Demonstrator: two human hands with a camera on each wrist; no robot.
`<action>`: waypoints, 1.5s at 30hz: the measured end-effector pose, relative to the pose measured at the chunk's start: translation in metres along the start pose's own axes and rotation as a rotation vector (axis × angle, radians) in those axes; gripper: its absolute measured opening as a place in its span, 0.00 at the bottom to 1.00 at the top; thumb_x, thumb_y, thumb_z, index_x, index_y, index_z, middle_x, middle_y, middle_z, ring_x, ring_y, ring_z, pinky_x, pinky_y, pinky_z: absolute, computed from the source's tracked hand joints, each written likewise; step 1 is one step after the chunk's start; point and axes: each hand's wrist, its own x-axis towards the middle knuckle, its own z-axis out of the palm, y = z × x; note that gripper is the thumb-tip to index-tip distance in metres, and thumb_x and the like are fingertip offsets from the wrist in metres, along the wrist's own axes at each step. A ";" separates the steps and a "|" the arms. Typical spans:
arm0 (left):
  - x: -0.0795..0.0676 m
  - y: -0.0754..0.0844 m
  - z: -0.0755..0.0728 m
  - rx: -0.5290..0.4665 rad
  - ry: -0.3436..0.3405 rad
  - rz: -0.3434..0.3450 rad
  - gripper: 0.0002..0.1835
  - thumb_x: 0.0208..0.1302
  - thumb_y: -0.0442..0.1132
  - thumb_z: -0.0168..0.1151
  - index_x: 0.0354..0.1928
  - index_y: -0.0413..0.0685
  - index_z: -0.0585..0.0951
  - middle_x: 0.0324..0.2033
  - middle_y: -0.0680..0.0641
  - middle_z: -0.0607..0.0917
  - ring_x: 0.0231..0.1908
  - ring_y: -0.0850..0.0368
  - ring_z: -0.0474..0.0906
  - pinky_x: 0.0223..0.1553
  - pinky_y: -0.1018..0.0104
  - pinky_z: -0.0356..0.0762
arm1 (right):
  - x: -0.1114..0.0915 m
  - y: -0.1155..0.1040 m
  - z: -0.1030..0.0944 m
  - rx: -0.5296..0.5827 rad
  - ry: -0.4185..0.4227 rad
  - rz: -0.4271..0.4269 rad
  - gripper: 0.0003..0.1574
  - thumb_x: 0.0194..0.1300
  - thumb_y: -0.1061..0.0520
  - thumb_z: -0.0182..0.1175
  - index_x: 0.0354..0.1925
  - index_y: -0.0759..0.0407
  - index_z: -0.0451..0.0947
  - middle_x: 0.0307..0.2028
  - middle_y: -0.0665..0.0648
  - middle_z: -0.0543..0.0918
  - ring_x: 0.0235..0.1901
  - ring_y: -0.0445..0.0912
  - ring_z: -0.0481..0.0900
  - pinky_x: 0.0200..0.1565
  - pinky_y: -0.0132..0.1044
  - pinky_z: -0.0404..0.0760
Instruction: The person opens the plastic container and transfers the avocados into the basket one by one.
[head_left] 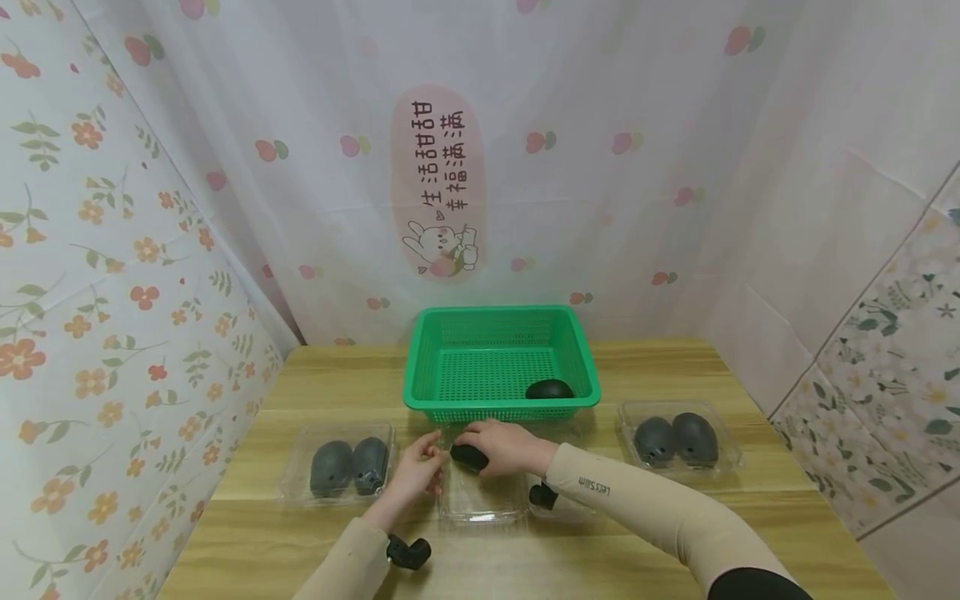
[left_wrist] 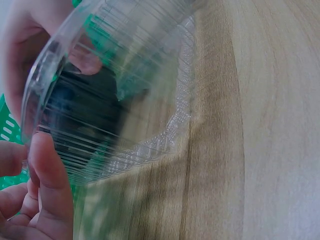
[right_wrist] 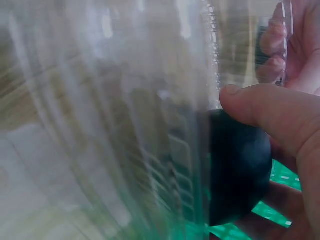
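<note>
The right hand (head_left: 498,446) closes its grip round a dark ovoid piece (head_left: 469,458) at the far end of the clear container (head_left: 483,518); whether inside or above is unclear. The left hand (head_left: 415,471) pinches the container's rim, presumably to steady its thin, ribbed plastic wall. The perforated green basket (head_left: 502,414) stands midway along the far edge of the bench (head_left: 585,567), probably for easy reach. The piece appears smooth.
</note>
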 end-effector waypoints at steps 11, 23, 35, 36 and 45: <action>0.000 0.001 0.000 -0.008 -0.011 0.000 0.29 0.69 0.30 0.53 0.69 0.28 0.60 0.32 0.47 0.70 0.21 0.59 0.69 0.16 0.69 0.75 | -0.004 -0.005 0.004 0.044 -0.045 -0.024 0.44 0.48 0.55 0.75 0.64 0.46 0.72 0.57 0.55 0.75 0.55 0.49 0.75 0.48 0.39 0.80; 0.000 0.002 -0.002 -0.024 -0.043 -0.011 0.28 0.70 0.28 0.51 0.68 0.24 0.57 0.34 0.46 0.69 0.23 0.58 0.69 0.17 0.68 0.75 | -0.003 -0.004 0.008 0.097 -0.049 -0.022 0.44 0.48 0.58 0.75 0.64 0.46 0.72 0.56 0.54 0.76 0.53 0.46 0.75 0.50 0.35 0.78; -0.005 0.002 -0.003 -0.057 -0.059 0.067 0.31 0.69 0.33 0.54 0.68 0.24 0.58 0.33 0.48 0.69 0.22 0.62 0.69 0.17 0.71 0.75 | -0.004 -0.003 0.001 0.113 -0.041 -0.039 0.43 0.48 0.59 0.75 0.63 0.49 0.73 0.55 0.55 0.76 0.53 0.47 0.75 0.52 0.36 0.77; -0.005 0.001 -0.003 -0.059 -0.061 0.071 0.31 0.69 0.33 0.55 0.68 0.24 0.58 0.33 0.48 0.69 0.21 0.62 0.69 0.17 0.71 0.75 | -0.005 -0.003 0.000 0.113 -0.039 -0.042 0.43 0.48 0.60 0.74 0.63 0.49 0.73 0.55 0.55 0.76 0.53 0.47 0.75 0.52 0.36 0.77; -0.011 0.019 -0.001 -0.036 -0.042 -0.012 0.28 0.70 0.29 0.52 0.68 0.24 0.58 0.34 0.46 0.69 0.23 0.58 0.69 0.18 0.69 0.75 | -0.005 -0.001 -0.005 0.107 -0.043 -0.040 0.43 0.48 0.59 0.74 0.63 0.50 0.73 0.54 0.54 0.76 0.52 0.45 0.75 0.52 0.35 0.77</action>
